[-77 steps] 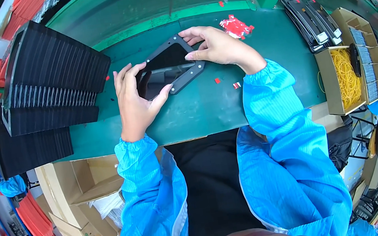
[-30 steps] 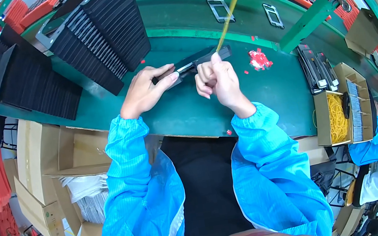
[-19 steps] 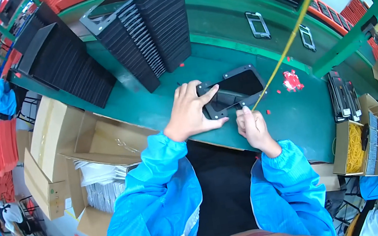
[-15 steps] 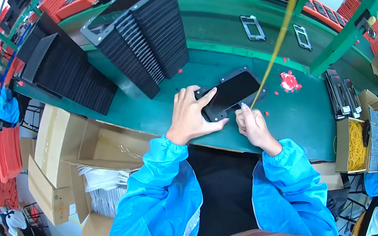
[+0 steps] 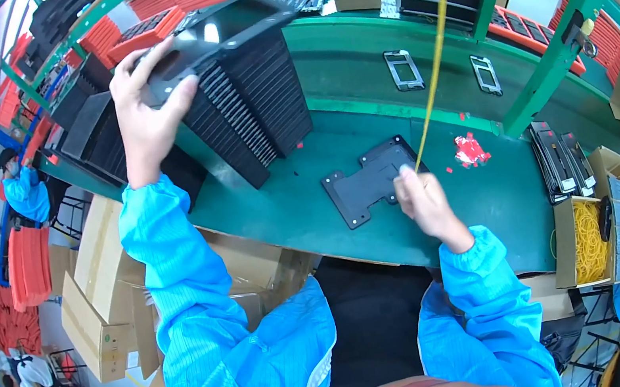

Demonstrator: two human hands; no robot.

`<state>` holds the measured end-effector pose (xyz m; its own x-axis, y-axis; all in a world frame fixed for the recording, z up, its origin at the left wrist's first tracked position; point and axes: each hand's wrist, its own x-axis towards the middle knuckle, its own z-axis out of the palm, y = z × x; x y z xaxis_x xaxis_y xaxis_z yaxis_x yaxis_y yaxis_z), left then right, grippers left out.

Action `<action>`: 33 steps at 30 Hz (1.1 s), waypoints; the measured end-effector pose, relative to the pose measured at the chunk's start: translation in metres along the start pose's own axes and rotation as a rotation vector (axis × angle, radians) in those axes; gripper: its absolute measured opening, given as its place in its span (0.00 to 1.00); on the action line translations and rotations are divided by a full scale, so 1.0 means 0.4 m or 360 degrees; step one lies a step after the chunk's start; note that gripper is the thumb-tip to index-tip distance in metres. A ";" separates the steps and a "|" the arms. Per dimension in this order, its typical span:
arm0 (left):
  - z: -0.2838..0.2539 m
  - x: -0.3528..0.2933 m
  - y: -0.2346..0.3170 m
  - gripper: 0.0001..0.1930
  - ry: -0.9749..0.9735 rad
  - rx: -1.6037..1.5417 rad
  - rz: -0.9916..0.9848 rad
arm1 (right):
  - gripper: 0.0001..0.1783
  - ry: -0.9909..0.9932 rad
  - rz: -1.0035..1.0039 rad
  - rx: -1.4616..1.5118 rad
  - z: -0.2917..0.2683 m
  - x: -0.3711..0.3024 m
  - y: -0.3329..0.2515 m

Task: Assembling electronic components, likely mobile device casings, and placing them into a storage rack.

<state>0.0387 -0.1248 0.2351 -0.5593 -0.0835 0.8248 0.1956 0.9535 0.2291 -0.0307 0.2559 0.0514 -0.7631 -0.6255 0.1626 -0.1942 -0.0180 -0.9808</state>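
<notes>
Gone from the black plate (image 5: 366, 183) since half a second ago, the left hand (image 5: 146, 126) is up at the stack of black panels (image 5: 251, 94) by the tabletop's (image 5: 496, 206) left end. Its grip, thumb opposite fingers, has closed on the near-left corner of a glossy-faced panel (image 5: 226, 34) atop the stack; whether the two touch cannot be told. The plate lies between the tabletop's near and far edges, and the right hand (image 5: 425, 204), at its right side, has its grip curled tight around a yellow cord (image 5: 435, 54). Red scraps (image 5: 469, 149) lie near the far edge.
</notes>
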 end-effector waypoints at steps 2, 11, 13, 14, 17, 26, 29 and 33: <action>0.013 -0.024 -0.067 0.29 -0.0046 -0.0093 -0.0111 | 0.33 0.0073 0.0014 0.0097 -0.031 0.019 -0.033; 0.135 -0.138 0.118 0.22 0.0882 -0.0310 0.0256 | 0.16 0.0357 -0.0133 0.0285 -0.146 0.135 -0.136; 0.165 -0.260 0.110 0.25 0.0095 -0.0417 0.0633 | 0.15 0.0369 0.0020 0.0038 -0.198 0.155 -0.107; 0.207 -0.308 0.141 0.35 -0.0310 -0.0517 0.0464 | 0.14 0.0313 0.0147 -0.0165 -0.209 0.176 -0.084; 0.293 -0.395 0.251 0.44 -0.0847 -0.0641 -0.0158 | 0.12 0.0272 0.0198 -0.0675 -0.252 0.241 0.011; 0.346 -0.472 0.241 0.58 -0.1007 -0.0433 -0.0374 | 0.11 0.0320 -0.0484 -0.1863 -0.374 0.630 0.198; 0.357 -0.465 0.252 0.58 -0.1012 -0.0497 -0.0408 | 0.11 0.0450 -0.0480 -0.2197 -0.382 0.724 0.292; 0.365 -0.474 0.240 0.59 -0.0978 -0.0496 -0.0503 | 0.13 0.0335 -0.0016 -0.2425 -0.373 0.782 0.289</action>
<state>0.0457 0.0250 0.0253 -0.9569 -0.0759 0.2803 0.1191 0.7776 0.6173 -0.3837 0.1743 0.0051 -0.8028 -0.5100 0.3089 -0.5257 0.8499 0.0370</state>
